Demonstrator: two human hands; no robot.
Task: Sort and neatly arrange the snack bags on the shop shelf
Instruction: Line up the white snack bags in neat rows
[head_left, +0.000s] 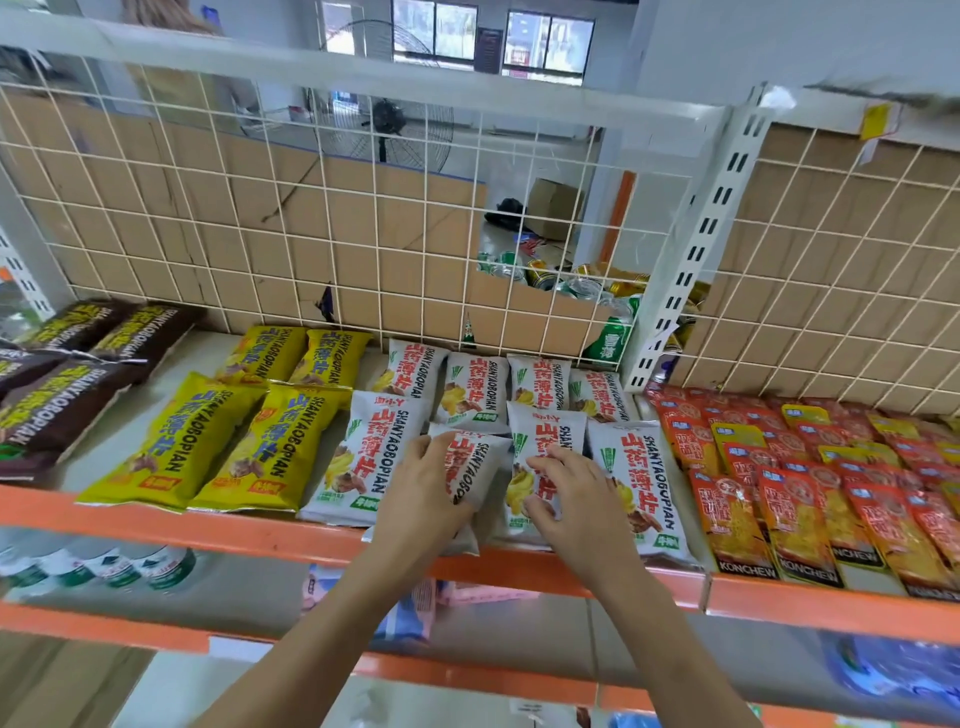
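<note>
Several white snack bags lie in rows on the shelf. My left hand grips one white bag at the front, fingers curled over its left edge. My right hand rests with bent fingers on the neighbouring white bag, pinching its surface. Another white bag lies just right of my right hand, and one more to the left of my left hand. Yellow snack bags sit further left, brown bags at the far left.
Red and orange packets fill the shelf section on the right. A white wire grid backed by cardboard closes the rear. A white upright post divides the sections. Lower shelves hold bottles and other goods.
</note>
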